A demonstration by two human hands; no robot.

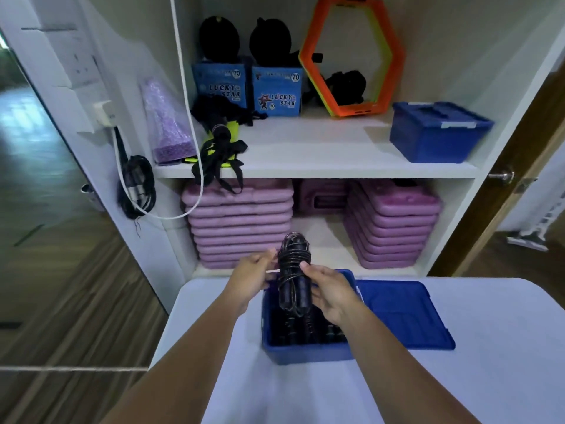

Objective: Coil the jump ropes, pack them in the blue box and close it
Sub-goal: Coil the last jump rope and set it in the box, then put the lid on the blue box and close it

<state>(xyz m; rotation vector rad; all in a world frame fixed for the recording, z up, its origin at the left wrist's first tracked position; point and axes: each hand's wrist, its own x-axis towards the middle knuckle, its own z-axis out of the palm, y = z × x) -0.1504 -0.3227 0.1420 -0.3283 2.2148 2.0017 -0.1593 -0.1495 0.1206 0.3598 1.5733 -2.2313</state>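
Soft even indoor light — wide-angle bowing, slight blur at edges.

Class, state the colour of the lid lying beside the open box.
The lid is blue, seen best in the head view.

Blue box [305, 354] and its lid [403, 313] are smooth moulded plastic with a bit of a sheen. Rope [295, 267] looks like black rubbery cord, slightly glossy. Table [458, 387] is plain matt white, and the shelf [321, 154] has that smooth white laminate look. Floor [61, 301] is wood-grain planks, kinda shiny. Door knob [504, 176] is polished metal. Hexagon ring [354, 112] is orange plastic.
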